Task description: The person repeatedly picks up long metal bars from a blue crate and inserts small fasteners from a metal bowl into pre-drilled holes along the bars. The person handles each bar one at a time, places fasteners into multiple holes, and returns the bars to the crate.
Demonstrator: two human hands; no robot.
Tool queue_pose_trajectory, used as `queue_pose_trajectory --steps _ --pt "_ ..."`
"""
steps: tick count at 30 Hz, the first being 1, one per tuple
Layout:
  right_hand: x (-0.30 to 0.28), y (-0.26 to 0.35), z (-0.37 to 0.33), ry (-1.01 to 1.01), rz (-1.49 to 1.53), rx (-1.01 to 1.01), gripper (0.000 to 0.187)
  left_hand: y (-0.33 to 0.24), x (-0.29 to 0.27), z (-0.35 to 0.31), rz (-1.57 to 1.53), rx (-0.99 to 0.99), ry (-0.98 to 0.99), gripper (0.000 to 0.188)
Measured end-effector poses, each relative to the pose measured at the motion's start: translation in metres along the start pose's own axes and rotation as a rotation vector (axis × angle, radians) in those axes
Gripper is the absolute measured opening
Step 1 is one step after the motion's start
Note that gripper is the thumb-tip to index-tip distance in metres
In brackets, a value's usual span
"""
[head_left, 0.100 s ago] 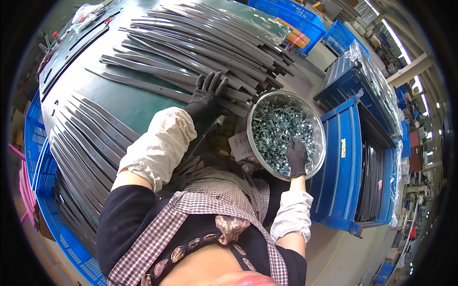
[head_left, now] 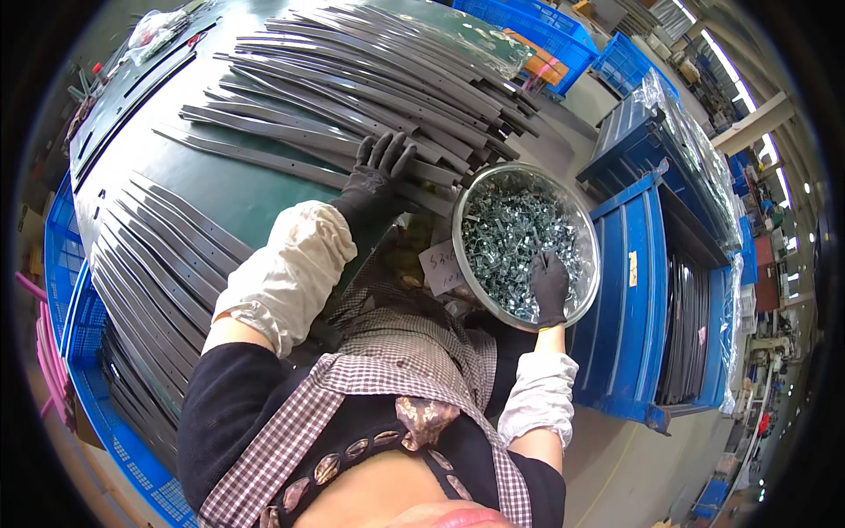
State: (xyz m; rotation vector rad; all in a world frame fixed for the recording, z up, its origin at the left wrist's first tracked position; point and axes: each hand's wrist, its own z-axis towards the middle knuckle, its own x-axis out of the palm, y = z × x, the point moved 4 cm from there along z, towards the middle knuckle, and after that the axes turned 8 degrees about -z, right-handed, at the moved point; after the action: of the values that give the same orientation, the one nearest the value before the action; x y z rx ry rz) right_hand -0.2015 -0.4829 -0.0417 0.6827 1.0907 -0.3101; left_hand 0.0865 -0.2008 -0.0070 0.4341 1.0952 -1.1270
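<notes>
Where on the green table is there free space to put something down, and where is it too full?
The green table is bare between the upper fan of dark metal strips and the lower-left strips, left of the left hand. It is crowded near the metal bowl of clips, where the right hand reaches in.

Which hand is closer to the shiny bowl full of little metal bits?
The right hand: it is inside the metal bowl, on the small metal pieces. The left hand lies flat on dark metal strips beside the bowl.

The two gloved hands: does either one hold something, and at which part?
The left hand lies flat on the dark metal strips, gripping nothing. The right hand is in the bowl of small metal clips; any hold cannot be told.
</notes>
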Motion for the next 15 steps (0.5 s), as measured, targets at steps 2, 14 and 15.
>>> queue_pose_trajectory --steps 2,14,15 --pt "-0.009 -0.001 0.003 0.061 0.150 0.099 0.018 0.005 -0.005 -0.007 -0.030 0.122 -0.042 0.105" --pt "-0.031 0.061 -0.029 0.187 1.076 0.288 0.008 0.077 -0.072 -0.067 -0.222 -0.026 -0.044 0.040" --pt "-0.030 0.066 -0.033 0.197 1.084 0.280 0.008 0.077 -0.073 -0.070 -0.193 -0.014 -0.009 0.041"
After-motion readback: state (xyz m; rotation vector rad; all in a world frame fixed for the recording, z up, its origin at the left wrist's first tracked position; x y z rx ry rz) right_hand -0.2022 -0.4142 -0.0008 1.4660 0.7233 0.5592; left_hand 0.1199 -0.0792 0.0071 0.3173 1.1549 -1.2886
